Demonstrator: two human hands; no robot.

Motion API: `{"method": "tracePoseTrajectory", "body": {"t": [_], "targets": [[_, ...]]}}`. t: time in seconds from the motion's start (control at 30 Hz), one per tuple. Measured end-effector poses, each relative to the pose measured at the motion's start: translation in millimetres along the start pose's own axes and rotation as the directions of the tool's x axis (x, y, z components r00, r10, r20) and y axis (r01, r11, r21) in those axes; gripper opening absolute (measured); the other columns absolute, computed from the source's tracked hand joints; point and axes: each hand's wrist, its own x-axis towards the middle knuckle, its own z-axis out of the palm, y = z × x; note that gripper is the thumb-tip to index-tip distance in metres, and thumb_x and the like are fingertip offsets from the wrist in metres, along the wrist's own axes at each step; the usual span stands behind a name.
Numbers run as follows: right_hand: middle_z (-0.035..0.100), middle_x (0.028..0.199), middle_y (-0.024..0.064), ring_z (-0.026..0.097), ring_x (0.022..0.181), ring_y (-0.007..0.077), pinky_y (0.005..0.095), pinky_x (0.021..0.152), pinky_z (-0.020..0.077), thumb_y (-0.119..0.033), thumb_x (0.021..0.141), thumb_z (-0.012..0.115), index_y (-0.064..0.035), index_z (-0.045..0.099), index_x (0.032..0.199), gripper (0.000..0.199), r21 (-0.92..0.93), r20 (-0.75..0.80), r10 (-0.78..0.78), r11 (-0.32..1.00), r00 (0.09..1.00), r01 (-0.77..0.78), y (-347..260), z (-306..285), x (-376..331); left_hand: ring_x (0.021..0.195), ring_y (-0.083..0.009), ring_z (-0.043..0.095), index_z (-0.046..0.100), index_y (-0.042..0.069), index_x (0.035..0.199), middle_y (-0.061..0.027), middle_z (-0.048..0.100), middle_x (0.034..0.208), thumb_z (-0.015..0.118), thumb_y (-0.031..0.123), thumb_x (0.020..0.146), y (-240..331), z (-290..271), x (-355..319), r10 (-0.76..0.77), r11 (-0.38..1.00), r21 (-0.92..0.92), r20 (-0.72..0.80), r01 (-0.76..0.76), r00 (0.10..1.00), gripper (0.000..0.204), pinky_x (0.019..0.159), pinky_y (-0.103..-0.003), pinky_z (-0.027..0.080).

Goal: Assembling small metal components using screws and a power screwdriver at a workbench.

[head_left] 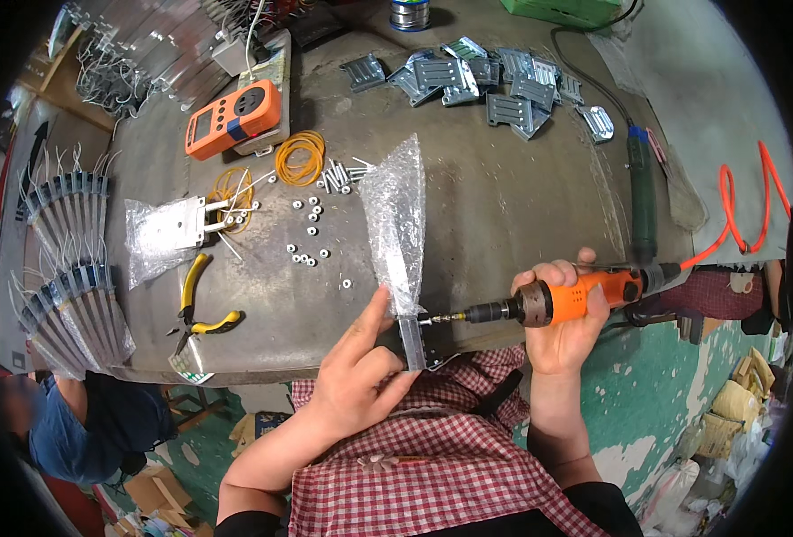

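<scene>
One grey workbench [513, 206] carries everything here, and at the middle of its near edge lies one bubble-wrapped strip [398, 268]. Left of the strip, by the bench's far left side, are two fans of wire-tailed strips [83, 313]. Beyond the strip are overlapping metal plates [445, 76], too many to count surely. Up and left of it sits one orange meter [233, 118]; closer on that side are one pair of yellow-handled pliers [217, 325], two bundles of orange bands [284, 166] and over a dozen small white spacers [314, 217].

A person in blue [101, 421] is far left of the strip. One green-handled tool [641, 192] lies well right of it, one wire spool [410, 14] far beyond it. Loose wrap covers the strip's far part.

The strip lies between the hands: the left hand [360, 371], partly open, touches its left side with a fingertip; the right hand [571, 322] grips one orange power screwdriver [568, 302], its bit pointing at the strip's right side.
</scene>
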Motion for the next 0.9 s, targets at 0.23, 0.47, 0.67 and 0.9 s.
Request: {"method": "tracePoseTrajectory", "body": {"t": [0.23, 0.47, 0.67, 0.9], "targets": [[0.049, 0.086, 0.0011, 0.048, 0.092, 0.0154, 0.0415, 0.095, 0.0320, -0.021, 0.079, 0.065, -0.0147, 0.047, 0.115, 0.040, 0.000, 0.032, 0.005, 1.000, 0.999, -0.005, -2.0, 4.8, -1.7, 0.101, -0.0371, 0.058, 0.051, 0.002, 0.068, -0.0334, 0.037, 0.129, 0.073, 0.007, 0.066, 1.7, 0.9, 0.8, -0.005, 1.000, -0.003, -0.007, 0.005, 1.000, 0.023, 0.082, -0.036, 0.049], [0.051, 0.087, 0.0020, 0.049, 0.091, 0.0165, 0.0430, 0.094, 0.0333, -0.022, 0.079, 0.065, -0.0159, 0.046, 0.114, 0.040, -0.010, 0.020, -0.002, 1.000, 1.000, 0.003, -1.7, 3.6, -2.5, 0.099, -0.0368, 0.058, 0.052, 0.002, 0.068, -0.0330, 0.037, 0.129, 0.073, 0.008, 0.067, 1.4, 0.8, 0.6, -0.005, 1.000, 0.009, -0.009, 0.005, 1.000, 0.022, 0.081, -0.036, 0.050], [0.053, 0.088, 0.0023, 0.050, 0.090, 0.0175, 0.0449, 0.093, 0.0343, -0.024, 0.079, 0.065, -0.0169, 0.045, 0.112, 0.039, -0.008, 0.014, -0.011, 1.000, 1.000, 0.011, -1.5, 3.6, -2.5, 0.100, -0.0369, 0.058, 0.052, 0.002, 0.067, -0.0330, 0.037, 0.129, 0.073, 0.008, 0.067, 2.3, 0.8, 1.5, -0.007, 1.000, 0.007, -0.006, 0.007, 1.000, 0.022, 0.081, -0.036, 0.049], [0.053, 0.087, 0.0020, 0.050, 0.090, 0.0173, 0.0448, 0.093, 0.0344, -0.025, 0.080, 0.064, -0.0170, 0.045, 0.113, 0.039, 0.010, 0.031, 0.010, 1.000, 0.999, -0.011, -0.5, -1.4, -0.8, 0.107, -0.0396, 0.054, 0.048, 0.001, 0.066, -0.0348, 0.035, 0.129, 0.072, 0.004, 0.066, 5.4, -3.2, 3.4, -0.005, 1.000, 0.026, 0.068, 0.004, 0.998, 0.024, 0.084, -0.037, 0.048]]}}
